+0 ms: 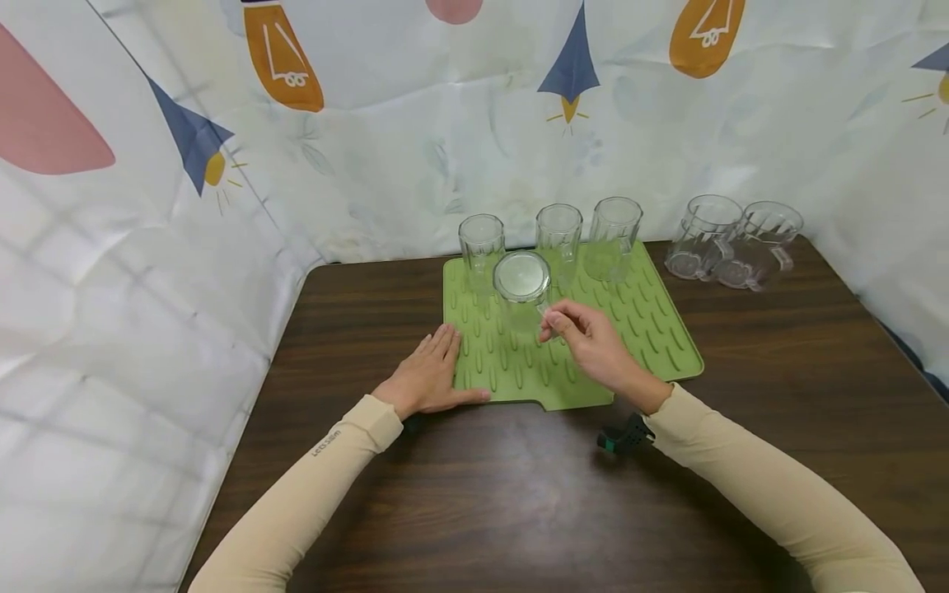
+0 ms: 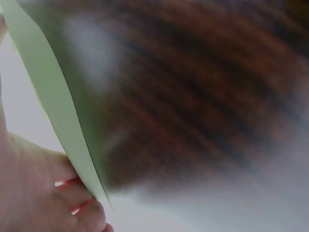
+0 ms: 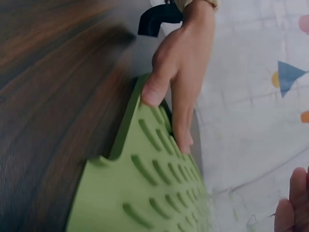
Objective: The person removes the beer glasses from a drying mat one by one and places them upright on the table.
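A clear glass mug (image 1: 522, 284) is in front of the other mugs, over the green ridged drying mat (image 1: 519, 375), its round base facing up. My right hand (image 1: 593, 350) pinches this mug by its handle; in the right wrist view only a few right fingers (image 3: 292, 208) show at the lower edge. My left hand (image 1: 430, 375) lies on the mat's front left corner, fingers straight along the left side and thumb along the front edge. The right wrist view shows the left hand (image 3: 181, 72) touching the mat (image 3: 111, 193) from the side.
Along the mat's back stand three more glass mugs: a left one (image 1: 482, 247), a middle one (image 1: 559, 239) and a right one (image 1: 614, 239). Two mugs (image 1: 700, 239) (image 1: 759, 247) stand close together on the dark wooden table (image 1: 474, 494), right of the mat. A printed curtain (image 1: 385, 165) hangs behind.
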The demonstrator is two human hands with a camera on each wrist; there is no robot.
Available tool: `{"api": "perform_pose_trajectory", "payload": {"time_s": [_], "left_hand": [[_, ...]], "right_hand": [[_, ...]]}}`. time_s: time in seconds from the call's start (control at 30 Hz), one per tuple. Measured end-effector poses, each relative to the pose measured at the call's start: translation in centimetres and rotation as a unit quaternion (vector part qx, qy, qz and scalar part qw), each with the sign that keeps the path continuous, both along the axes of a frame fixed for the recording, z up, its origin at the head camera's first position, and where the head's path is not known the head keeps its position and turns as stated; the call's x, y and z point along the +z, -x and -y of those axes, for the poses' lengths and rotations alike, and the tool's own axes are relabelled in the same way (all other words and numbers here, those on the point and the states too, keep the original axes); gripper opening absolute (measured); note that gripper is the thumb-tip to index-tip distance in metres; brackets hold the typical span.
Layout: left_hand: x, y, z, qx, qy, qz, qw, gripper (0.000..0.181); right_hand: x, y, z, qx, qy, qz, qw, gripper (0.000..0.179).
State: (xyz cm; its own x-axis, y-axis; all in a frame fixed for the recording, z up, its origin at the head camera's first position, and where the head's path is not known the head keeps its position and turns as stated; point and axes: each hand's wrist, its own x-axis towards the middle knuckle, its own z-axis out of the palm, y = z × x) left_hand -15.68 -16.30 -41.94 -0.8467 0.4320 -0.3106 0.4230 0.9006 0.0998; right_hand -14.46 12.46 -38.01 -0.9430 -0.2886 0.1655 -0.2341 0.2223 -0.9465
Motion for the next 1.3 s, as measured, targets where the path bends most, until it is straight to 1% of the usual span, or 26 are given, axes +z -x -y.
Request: {"api": "perform_pose_trajectory", "payload": {"time_s": [0.2, 0.37, 0.57, 0.73, 0.83, 0.9, 1.07, 1.2, 1.3], "left_hand": [[0.2, -0.1, 0.0, 0.001, -0.008, 0.005, 1.0000, 0.118], [0.2, -0.1, 0.2, -0.001, -0.017, 0.008, 0.9998, 0.117], [0.0, 0.0, 0.5, -0.002, -0.028, 0.003, 0.9996, 0.117], [-0.2, 0.1, 0.7, -0.007, -0.030, -0.004, 0.9995, 0.115], [-0.1, 0.1, 0.6, -0.013, -0.032, -0.012, 0.9993, 0.114], [0.1, 0.2, 0.5, -0.017, -0.034, -0.018, 0.9991, 0.113], [0.6, 0.5, 0.6, -0.020, -0.055, -0.041, 0.9974, 0.112], [1.2, 0.7, 0.5, -0.016, -0.092, -0.070, 0.9932, 0.111], [1.7, 0.8, 0.5, -0.014, -0.108, -0.095, 0.9895, 0.111]], "right_hand": [[0.6, -0.1, -1.1, -0.015, -0.040, -0.037, 0.9984, 0.024], [1.0, -0.1, -2.1, -0.029, -0.088, -0.068, 0.9933, 0.025], [1.5, -0.2, -3.2, -0.050, -0.160, -0.114, 0.9793, 0.025], [1.7, -0.1, -4.2, -0.062, -0.195, -0.162, 0.9655, 0.021], [1.8, -0.1, -4.7, -0.067, -0.204, -0.183, 0.9595, 0.019], [1.9, -0.2, -5.0, -0.069, -0.206, -0.190, 0.9574, 0.019], [2.1, -0.5, -5.3, -0.070, -0.204, -0.220, 0.9513, 0.017], [2.5, -0.8, -5.5, -0.070, -0.211, -0.256, 0.9408, 0.014], [2.8, -0.9, -5.7, -0.073, -0.218, -0.284, 0.9307, 0.011]]}}
